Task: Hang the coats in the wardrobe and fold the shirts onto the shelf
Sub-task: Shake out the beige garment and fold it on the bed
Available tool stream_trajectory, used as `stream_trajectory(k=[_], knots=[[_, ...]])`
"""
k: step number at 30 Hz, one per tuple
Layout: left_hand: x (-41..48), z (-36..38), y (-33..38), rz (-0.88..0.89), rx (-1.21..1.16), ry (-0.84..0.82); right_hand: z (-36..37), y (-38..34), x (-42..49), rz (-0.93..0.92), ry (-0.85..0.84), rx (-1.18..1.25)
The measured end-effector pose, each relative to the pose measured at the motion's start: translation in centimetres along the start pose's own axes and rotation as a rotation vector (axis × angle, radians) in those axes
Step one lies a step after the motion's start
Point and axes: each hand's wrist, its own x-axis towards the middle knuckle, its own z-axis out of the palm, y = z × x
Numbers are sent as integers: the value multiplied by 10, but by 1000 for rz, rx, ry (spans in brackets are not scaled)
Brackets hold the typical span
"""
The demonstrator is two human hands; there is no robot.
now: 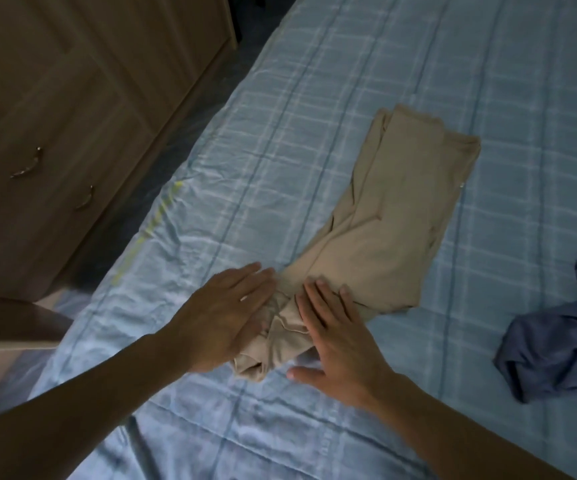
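Observation:
A tan shirt lies on the blue checked bed, folded lengthwise into a long narrow strip that runs from the middle of the bed toward me. Its near end is bunched at the collar. My left hand lies flat with straight fingers on the left side of that near end. My right hand presses flat on the right side, fingers spread and thumb on the bedcover. Neither hand grips the cloth.
A crumpled blue garment lies at the bed's right edge of view. A brown wooden wardrobe with metal handles stands to the left, across a narrow gap. A dark wooden surface juts in at lower left.

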Motion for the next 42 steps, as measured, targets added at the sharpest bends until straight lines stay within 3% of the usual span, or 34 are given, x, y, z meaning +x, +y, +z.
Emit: stream_trajectory(k=[2, 5, 7, 12, 16, 19, 22, 29, 36, 42], knots=[[-7, 1, 0, 108, -56, -77, 3, -5, 4, 37, -33, -23], [-10, 8, 0, 195, 60, -331, 3, -8, 10, 83, 27, -19], [-11, 12, -2, 205, 111, -370, 4, -8, 11, 91, 72, -11], [-11, 19, 2, 267, 23, -92, 5, -5, 13, 92, 177, -2], [-6, 21, 9, 188, -185, 49, -1, -7, 14, 81, 197, 23], [2, 7, 17, 115, -362, 129, -14, 0, 10, 100, 240, 227], [11, -11, 29, 78, -499, 223, -41, 16, 2, 113, 175, 560], [58, -75, 75, 16, -845, 214, -112, 40, -45, 37, 165, 737], [92, -123, 131, 60, -964, 165, -160, 45, -118, 148, 130, 719], [126, -137, 147, 48, -961, 259, -175, 66, -123, 267, 426, 764]])
